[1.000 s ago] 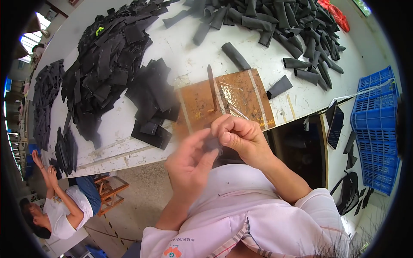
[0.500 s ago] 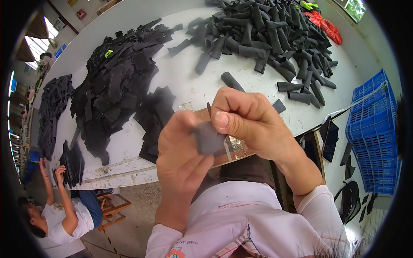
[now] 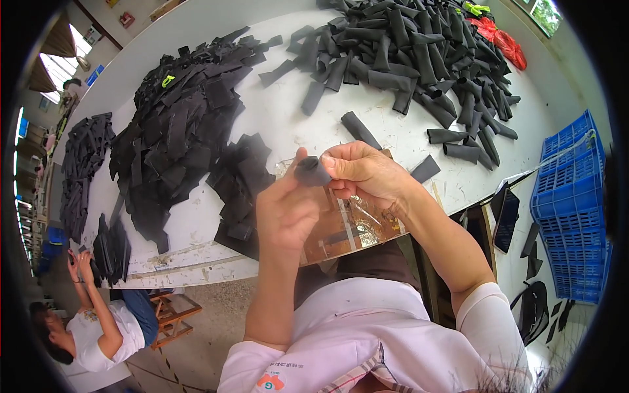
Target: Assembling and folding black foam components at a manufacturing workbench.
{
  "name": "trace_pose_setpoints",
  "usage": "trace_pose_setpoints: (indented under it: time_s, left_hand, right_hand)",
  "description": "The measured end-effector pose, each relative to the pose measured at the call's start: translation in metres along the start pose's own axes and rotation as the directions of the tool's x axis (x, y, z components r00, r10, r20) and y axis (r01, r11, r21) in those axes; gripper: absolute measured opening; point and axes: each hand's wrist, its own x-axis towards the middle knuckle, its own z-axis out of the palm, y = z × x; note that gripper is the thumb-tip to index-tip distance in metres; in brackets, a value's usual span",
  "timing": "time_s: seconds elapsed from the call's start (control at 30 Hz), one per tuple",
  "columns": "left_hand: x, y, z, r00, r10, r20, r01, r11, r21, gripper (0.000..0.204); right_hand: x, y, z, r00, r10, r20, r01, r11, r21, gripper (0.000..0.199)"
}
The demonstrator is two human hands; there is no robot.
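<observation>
Between my two hands is a short black fabric tube [image 3: 312,173], its round opening tilted up. My left hand [image 3: 287,211] holds it from the left side, some of its fingers hidden behind the fabric. My right hand [image 3: 368,173] pinches the tube's right edge between thumb and fingers. Below my hands lies a brown board [image 3: 334,229] with clear tape on it, at the table's near edge. Just beyond my right hand is a single black tube [image 3: 360,129], and another dark piece [image 3: 426,169] rests to its right.
Flat black pieces [image 3: 180,124] are heaped on the white table [image 3: 282,118] at left; black tubes [image 3: 406,52] are piled at far right beside a red plastic bag [image 3: 501,42]. Blue crates [image 3: 570,209] stand at right. A co-worker [image 3: 98,327] sits at lower left.
My hands have moved slightly apart and away from my body, uncovering more of the board. The blurred black fabric now shows as a rounded tube with an open end. The co-worker's hands came together.
</observation>
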Motion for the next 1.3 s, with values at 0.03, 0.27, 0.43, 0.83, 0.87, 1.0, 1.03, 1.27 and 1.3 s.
trace_pose_setpoints:
  time_s: [0.03,0.27,0.43,0.83,0.87,1.0,1.03,1.27,1.3]
  left_hand:
    - [-0.001,-0.001,0.004,1.0,-0.001,-0.001,0.001,1.0,0.003,0.035]
    - [-0.017,-0.035,0.025,0.943,0.275,0.188,-0.316,0.557,0.768,0.033]
    - [-0.01,-0.015,0.013,0.964,0.251,0.087,-0.247,0.727,0.641,0.033]
    - [-0.011,-0.025,0.0,0.839,0.423,0.341,-0.436,0.15,0.887,0.036]
    - [-0.008,-0.03,0.008,0.674,0.487,0.555,-0.473,-0.293,0.831,0.032]
    - [-0.007,-0.016,0.021,0.694,0.18,0.697,-0.526,-0.535,0.661,0.011]
    - [-0.008,-0.019,0.021,0.69,0.178,0.701,-0.529,-0.536,0.657,0.011]
    - [-0.017,-0.037,0.013,0.503,0.547,0.67,-0.687,-0.218,0.694,0.007]
    - [-0.016,-0.033,0.002,0.506,0.546,0.667,-0.685,-0.215,0.696,0.007]
  right_hand:
    - [0.004,-0.001,0.001,1.0,-0.03,-0.006,0.03,0.998,-0.062,0.028]
    - [0.01,0.011,-0.019,0.975,-0.126,0.183,0.154,0.977,-0.147,0.029]
    - [0.011,0.013,-0.013,0.988,-0.114,0.106,0.13,0.98,-0.15,0.029]
    - [0.006,0.03,-0.027,0.99,-0.083,0.112,0.106,0.97,-0.217,0.031]
    - [0.007,0.028,-0.028,0.989,-0.086,0.119,0.113,0.963,-0.245,0.032]
    - [-0.003,0.009,-0.018,0.947,-0.321,-0.022,0.22,0.695,-0.685,0.034]
    - [-0.006,0.006,-0.016,0.886,-0.46,0.059,0.364,0.611,-0.703,0.034]
    - [-0.019,-0.024,0.013,0.836,-0.353,0.42,0.399,-0.132,-0.907,0.039]
    - [-0.017,-0.019,0.01,0.856,-0.327,0.4,0.363,-0.171,-0.916,0.038]
